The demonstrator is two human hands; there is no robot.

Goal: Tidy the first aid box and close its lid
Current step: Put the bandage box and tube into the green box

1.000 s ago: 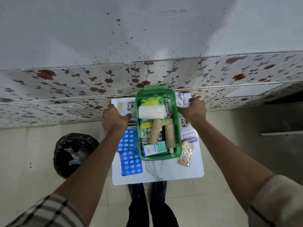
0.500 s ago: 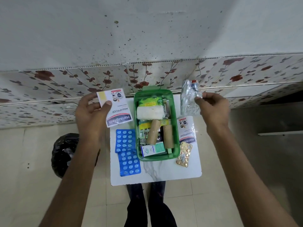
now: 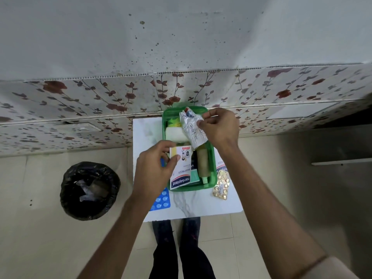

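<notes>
The green first aid box stands open on a small white table, holding a white gauze roll, a tan bandage roll and other packs. My left hand holds a Hansaplast plaster box over the box's near left corner. My right hand pinches a crumpled silver foil packet above the box's far half. No lid is visible.
A blue pill strip lies left of the box, partly under my arm. A gold pill strip and a second plaster box lie to its right. A black-lined bin stands on the floor at left. A flowered wall is directly behind.
Both hands lifted their items from beside the box and carried them inward. The plaster box and the foil packet are now over the green box.
</notes>
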